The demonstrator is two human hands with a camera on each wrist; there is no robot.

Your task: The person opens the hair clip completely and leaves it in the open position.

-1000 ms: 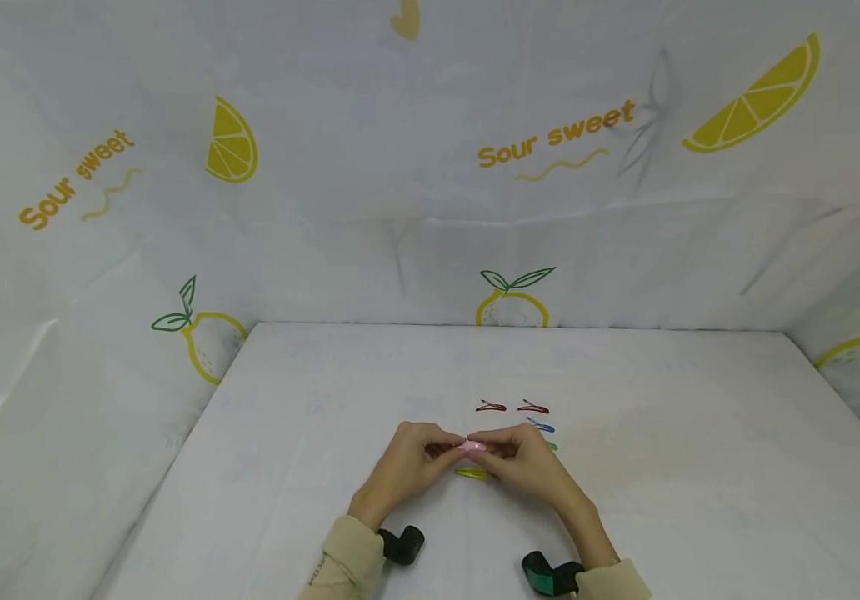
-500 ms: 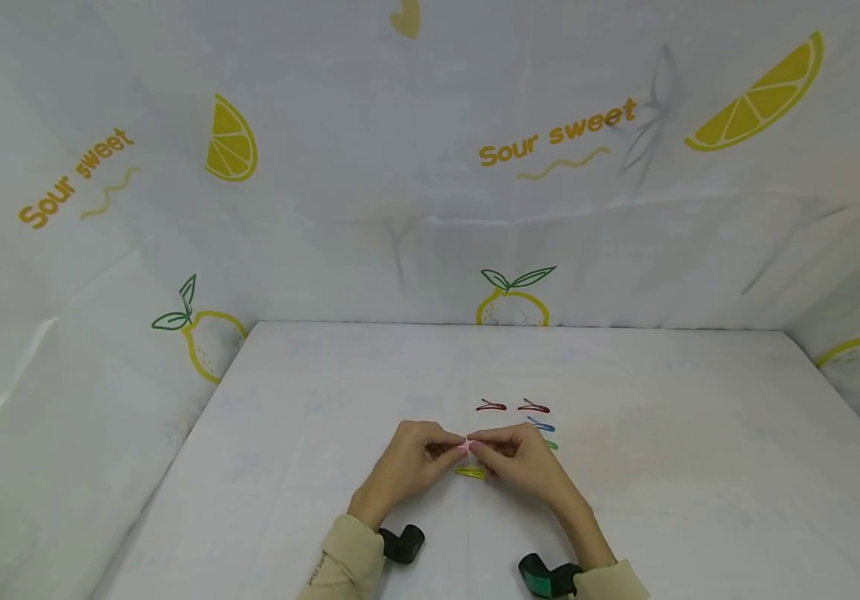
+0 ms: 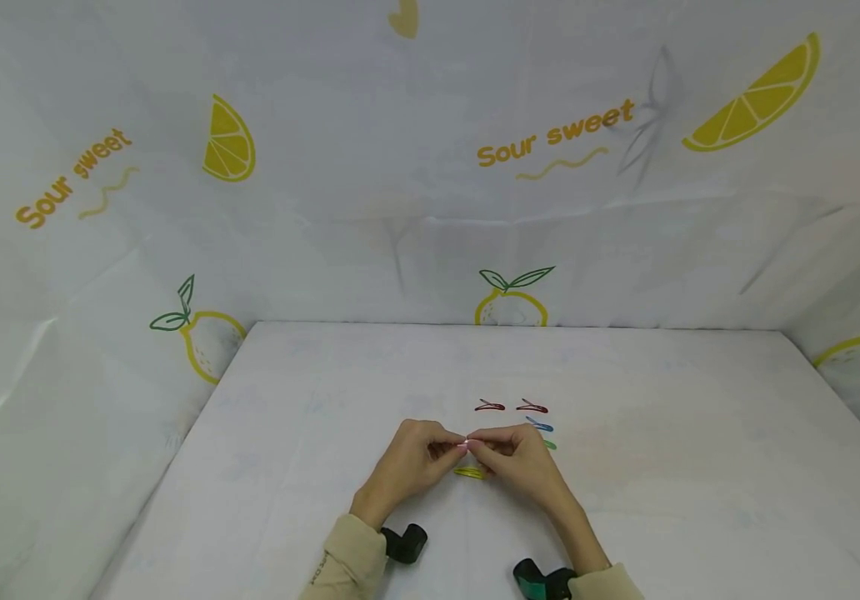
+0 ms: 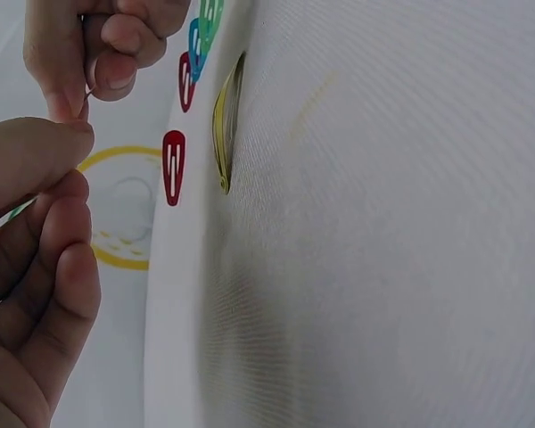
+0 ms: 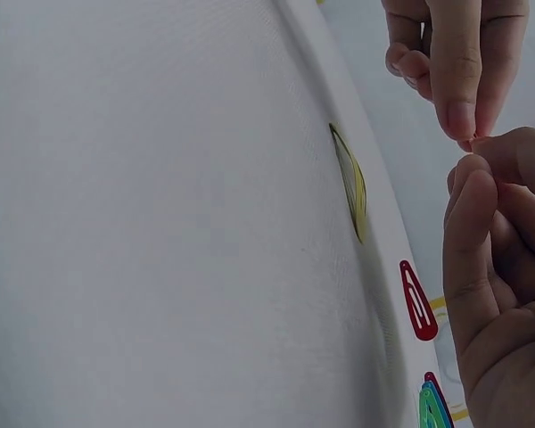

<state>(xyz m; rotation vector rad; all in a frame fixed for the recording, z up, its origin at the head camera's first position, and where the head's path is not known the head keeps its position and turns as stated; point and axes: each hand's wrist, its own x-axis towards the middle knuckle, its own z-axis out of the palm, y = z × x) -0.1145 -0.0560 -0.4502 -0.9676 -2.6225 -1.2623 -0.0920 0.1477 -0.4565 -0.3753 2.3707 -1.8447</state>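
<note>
In the head view, my left hand (image 3: 415,460) and right hand (image 3: 526,463) meet fingertip to fingertip above the white table. Between them they pinch a small pink hair clip (image 3: 465,444), mostly covered by thumbs and forefingers. Both wrist views show the fingertips touching, with only a thin edge of the clip visible. Just below the hands lies a yellow snap hair clip (image 3: 468,472), its two parts sprung apart in the left wrist view. Beyond are two red snap clips (image 3: 490,406), a blue clip (image 3: 540,424) and a green clip (image 3: 550,445) partly behind my right hand.
A white cloth with lemon prints (image 3: 511,308) hangs behind the table (image 3: 670,400) and along its sides. Black wrist-worn devices (image 3: 406,544) sit by both sleeves, low over the table's near part.
The pink clip showed broadly between the fingers a second ago; now just a sliver shows. My right thumb has shifted slightly left over it, and the right wrist has moved a little left.
</note>
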